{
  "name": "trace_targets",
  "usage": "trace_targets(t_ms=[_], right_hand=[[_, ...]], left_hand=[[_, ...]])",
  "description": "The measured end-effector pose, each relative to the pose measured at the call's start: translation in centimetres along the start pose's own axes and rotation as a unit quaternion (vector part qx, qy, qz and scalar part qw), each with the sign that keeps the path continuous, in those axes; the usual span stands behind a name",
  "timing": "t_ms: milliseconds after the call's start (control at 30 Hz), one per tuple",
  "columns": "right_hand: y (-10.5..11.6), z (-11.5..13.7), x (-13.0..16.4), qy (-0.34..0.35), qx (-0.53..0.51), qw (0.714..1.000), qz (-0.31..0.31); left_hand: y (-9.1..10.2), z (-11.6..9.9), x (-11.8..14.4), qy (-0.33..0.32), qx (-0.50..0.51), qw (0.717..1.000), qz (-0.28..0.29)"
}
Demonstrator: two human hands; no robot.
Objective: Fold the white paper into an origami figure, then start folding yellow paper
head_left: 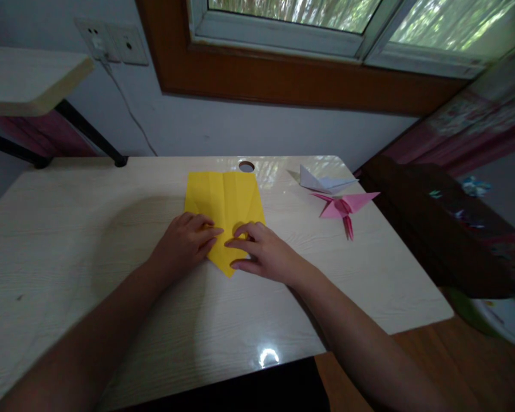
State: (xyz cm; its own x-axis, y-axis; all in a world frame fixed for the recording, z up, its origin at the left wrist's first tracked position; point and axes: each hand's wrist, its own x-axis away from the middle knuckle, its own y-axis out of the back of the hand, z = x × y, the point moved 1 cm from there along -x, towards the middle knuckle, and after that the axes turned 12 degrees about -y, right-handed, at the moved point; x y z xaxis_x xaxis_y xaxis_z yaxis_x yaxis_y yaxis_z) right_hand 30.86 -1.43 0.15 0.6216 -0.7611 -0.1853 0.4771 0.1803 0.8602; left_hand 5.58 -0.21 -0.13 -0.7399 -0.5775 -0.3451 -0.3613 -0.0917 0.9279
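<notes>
Fingers point(206, 230) of both hands pressing yellow paper point(224, 197) flat on desk point(68, 240).

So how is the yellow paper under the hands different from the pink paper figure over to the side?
The yellow paper lies flat, only partly folded; the pink figure is a finished shape with pointed wings or limbs. The yellow paper is larger. The left hand and right hand press on the yellow paper; the pink figure lies untouched. Both rest on the table.
</notes>
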Motion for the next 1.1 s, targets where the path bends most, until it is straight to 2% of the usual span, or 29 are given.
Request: trace_targets(t_ms=[200,400,567,700,833,933,1033,1100], right_hand=[[0.1,-0.5,0.1,-0.061,0.04,0.997,-0.03],[0.2,-0.8,0.1,-0.08,0.043,0.995,-0.041],[0.2,-0.8,0.1,-0.078,0.03,0.996,-0.043],[0.2,-0.9,0.1,-0.078,0.027,0.996,-0.046],[0.2,-1.0,0.2,-0.084,0.037,0.995,-0.047],[0.2,-1.1,0.2,-0.092,0.042,0.994,-0.048],[0.2,-1.1,0.3,-0.093,0.043,0.994,-0.047],[0.2,-1.2,0.3,-0.092,0.042,0.994,-0.046]], left_hand=[[-0.4,-0.5,0.1,-0.029,0.007,0.999,0.028],[-0.6,-0.5,0.3,-0.042,0.024,0.996,0.07],[-0.6,-0.3,0.4,-0.046,0.04,0.996,0.071],[-0.5,-0.2,0.3,-0.034,0.064,0.996,0.043],[-0.2,-0.1,0.0,0.004,0.102,0.995,-0.011],[-0.1,0.2,0.0,0.068,0.146,0.986,-0.048],[0.0,0.7,0.2,0.135,0.233,0.962,-0.056],[0.3,1.1,0.4,0.152,0.314,0.936,-0.043]])
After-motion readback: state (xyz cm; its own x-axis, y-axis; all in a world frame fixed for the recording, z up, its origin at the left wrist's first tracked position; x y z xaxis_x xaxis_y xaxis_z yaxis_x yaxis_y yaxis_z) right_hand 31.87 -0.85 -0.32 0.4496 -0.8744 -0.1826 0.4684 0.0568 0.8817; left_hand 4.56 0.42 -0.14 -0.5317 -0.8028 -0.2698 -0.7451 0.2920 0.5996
